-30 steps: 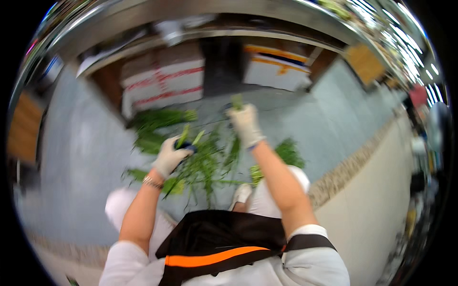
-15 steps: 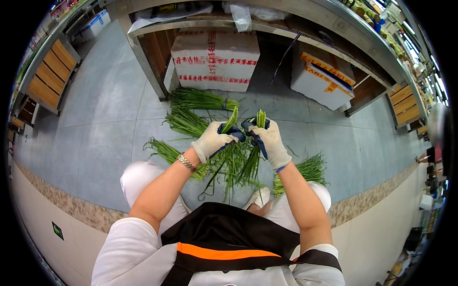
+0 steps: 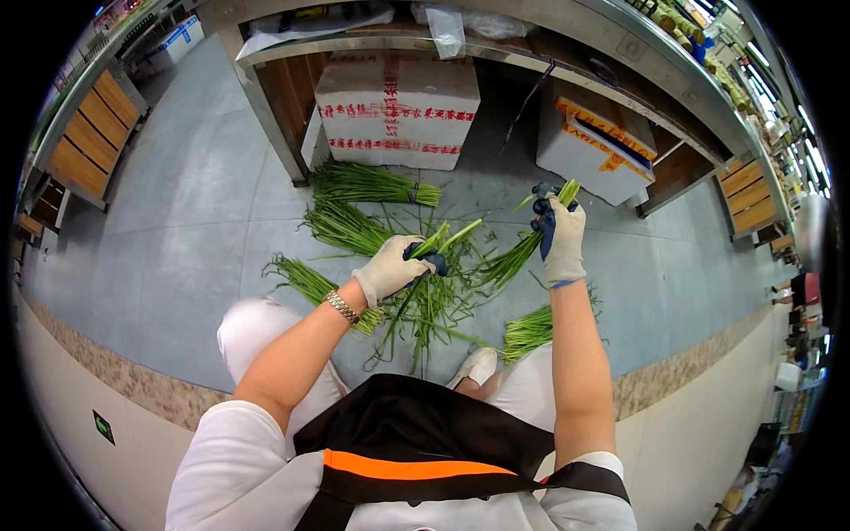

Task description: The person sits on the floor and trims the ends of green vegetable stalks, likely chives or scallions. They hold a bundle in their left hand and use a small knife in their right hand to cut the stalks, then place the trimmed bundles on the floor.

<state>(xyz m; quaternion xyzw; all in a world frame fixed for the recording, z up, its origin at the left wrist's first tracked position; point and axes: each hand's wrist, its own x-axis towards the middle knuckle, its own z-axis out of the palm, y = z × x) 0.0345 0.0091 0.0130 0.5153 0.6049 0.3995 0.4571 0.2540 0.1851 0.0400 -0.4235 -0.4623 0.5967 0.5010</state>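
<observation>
My left hand (image 3: 390,269), in a cream and dark blue work glove, is closed on a few green chive stalks (image 3: 436,235) that point up and right. Out to the right, my right hand (image 3: 561,241), gloved the same way, grips a bunch of chives (image 3: 508,265); their pale ends stick up past the fingers and the leaves trail down to the left. Beneath my hands lies a loose heap of chives (image 3: 428,308). A tied bundle (image 3: 359,182) rests beyond it, with more chives (image 3: 341,225) nearer and left. Another bunch (image 3: 529,333) lies by my right knee.
A white foam box (image 3: 397,102) with red-printed tape stands under the metal-framed table (image 3: 372,46) ahead. Right of it is a second foam box (image 3: 589,157) with orange tape. The table's legs reach the grey tiled floor (image 3: 186,257).
My right hand has moved up and to the right, away from my left hand, carrying its chive bunch. My left hand has stayed nearly in place, still holding stalks.
</observation>
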